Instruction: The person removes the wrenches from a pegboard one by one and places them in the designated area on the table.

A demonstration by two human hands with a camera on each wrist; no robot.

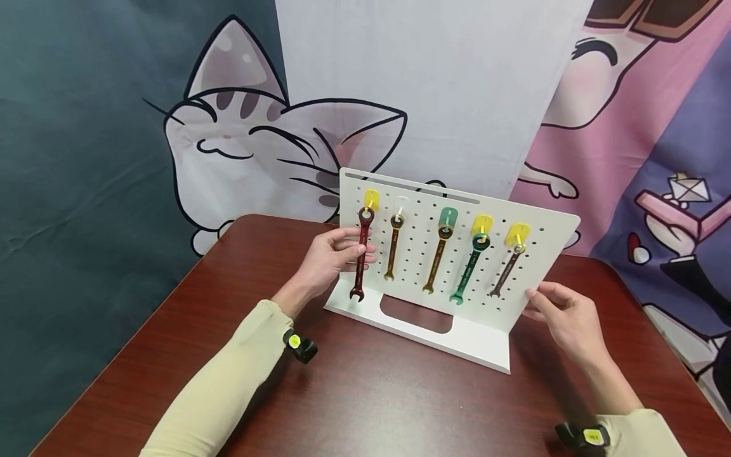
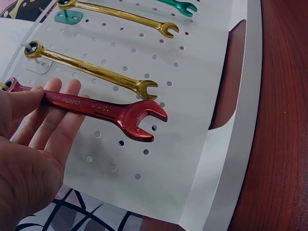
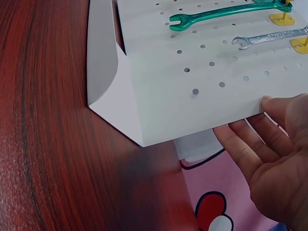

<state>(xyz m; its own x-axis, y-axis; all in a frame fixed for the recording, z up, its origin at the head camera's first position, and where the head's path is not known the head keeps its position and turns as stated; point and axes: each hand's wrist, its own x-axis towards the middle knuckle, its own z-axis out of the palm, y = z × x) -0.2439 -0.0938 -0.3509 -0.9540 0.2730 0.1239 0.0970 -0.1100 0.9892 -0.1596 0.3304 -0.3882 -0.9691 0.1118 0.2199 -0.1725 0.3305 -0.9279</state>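
"Backdrop (image 1: 228, 136): printed cloth, cartoon cat at left, pink and purple at right. Surface: dark red-brown wooden table (image 1: 171, 355). White pegboard (image 1: 542, 263) stands on it, right of its middle. Left end first. Hand?"

"Left hand (image 1: 327, 259) grasping the red wrench (image 1: 360, 266), thumb in front of the shaft, fingers behind. Wrench lies along the pegboard's left edge, forked end downward. Ring end at a yellow hook (image 1: 374, 197) near the upper left corner; whether threaded on, cannot tell."

"Next along?"

"First gold wrench (image 1: 393, 251), on a clear hook (image 1: 402, 204). Then second gold wrench (image 1: 438, 259), on a green hook (image 1: 450, 216), about midway between left and right edges. Both ring end up."

"Further right?"

"Green wrench (image 1: 469, 270), on a second yellow hook (image 1: 483, 223). Then silver wrench (image 1: 506, 273), slimmer, on a third yellow hook (image 1: 518, 233); of the five, nearest the pegboard's right edge."

"And the other hand?"

"Right hand (image 1: 571, 320) grasping that right edge low down, well below the upper right corner: thumb on the front face, fingers behind."
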